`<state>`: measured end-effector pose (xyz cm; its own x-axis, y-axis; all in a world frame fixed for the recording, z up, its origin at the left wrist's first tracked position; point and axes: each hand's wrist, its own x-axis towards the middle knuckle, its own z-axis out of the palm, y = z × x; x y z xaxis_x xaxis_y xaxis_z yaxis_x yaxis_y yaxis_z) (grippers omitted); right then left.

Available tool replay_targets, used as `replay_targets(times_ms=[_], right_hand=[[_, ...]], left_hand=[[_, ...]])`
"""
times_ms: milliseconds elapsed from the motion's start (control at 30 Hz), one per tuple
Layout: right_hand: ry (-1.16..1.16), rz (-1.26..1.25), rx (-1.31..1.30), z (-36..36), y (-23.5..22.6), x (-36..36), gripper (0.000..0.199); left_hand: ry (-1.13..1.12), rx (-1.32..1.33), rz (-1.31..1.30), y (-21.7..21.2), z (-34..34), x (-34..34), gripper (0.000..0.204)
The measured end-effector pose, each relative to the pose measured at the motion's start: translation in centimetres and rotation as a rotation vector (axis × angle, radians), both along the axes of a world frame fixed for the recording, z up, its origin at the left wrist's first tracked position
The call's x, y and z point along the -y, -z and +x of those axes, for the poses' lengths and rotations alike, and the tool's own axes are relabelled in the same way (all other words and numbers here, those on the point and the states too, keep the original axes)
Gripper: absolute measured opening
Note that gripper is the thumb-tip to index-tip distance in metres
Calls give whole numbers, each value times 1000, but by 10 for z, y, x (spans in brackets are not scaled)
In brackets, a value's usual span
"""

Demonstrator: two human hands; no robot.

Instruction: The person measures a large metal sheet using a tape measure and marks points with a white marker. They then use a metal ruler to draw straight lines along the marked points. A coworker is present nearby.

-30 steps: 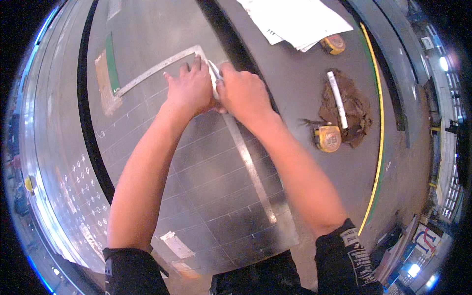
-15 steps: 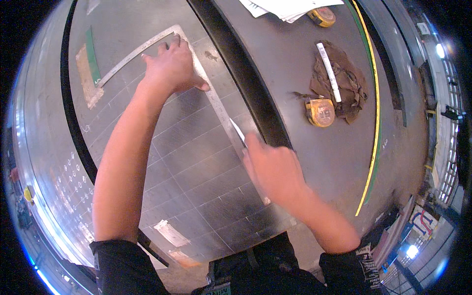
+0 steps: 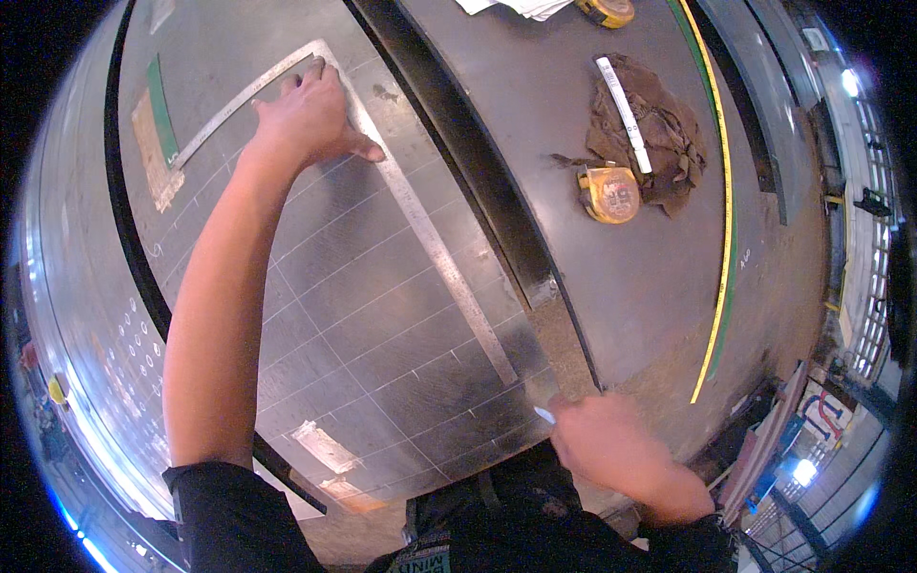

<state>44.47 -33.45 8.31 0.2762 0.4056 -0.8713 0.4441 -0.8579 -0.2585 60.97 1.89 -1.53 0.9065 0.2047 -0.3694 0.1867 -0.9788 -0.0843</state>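
An L-shaped steel framing square [image 3: 449, 267] lies on a dark metal sheet [image 3: 315, 377] ruled with a grid of thin white lines. My left hand [image 3: 310, 119] holds the square down near its corner, fingers bent over the corner and thumb on the long leg. Beyond the free end of that leg, above the sheet's near right edge, is my right hand [image 3: 616, 444], blurred by motion. Its fingers are closed round a slim white marking stick [image 3: 544, 415]; only the tip pokes out, apart from the sheet, and its exact kind is hidden.
Right of a dark channel [image 3: 458, 143], a brown rag [image 3: 673, 143] bears a white marker pen [image 3: 623, 115]. A yellow tape measure [image 3: 611, 195] sits beside it; another tape measure [image 3: 607, 11] and papers [image 3: 525, 8] lie farther off. A yellow measuring strip [image 3: 723, 239] runs along the right.
My right hand has moved down and to the right, away from the square's long leg, still with the white stick. My left hand stays on the square; the whole view has shifted slightly.
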Motion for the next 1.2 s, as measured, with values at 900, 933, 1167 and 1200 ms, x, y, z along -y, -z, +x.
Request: replay_targets(times_ms=[900,933,1167,1200], right_hand=[[519,478,505,-93,103,-23,33],[537,494,526,-97,106,-21,33],[568,611,627,-107,118,-19,27],[554,616,622,-108,119,-18,28]], left_hand=[[41,393,-197,37,-25,-191,39],[33,352,-288,41,-20,-194,38],[-57,548,-416,51,-14,-171,35],[-63,554,-413,52,-14,-169,35]])
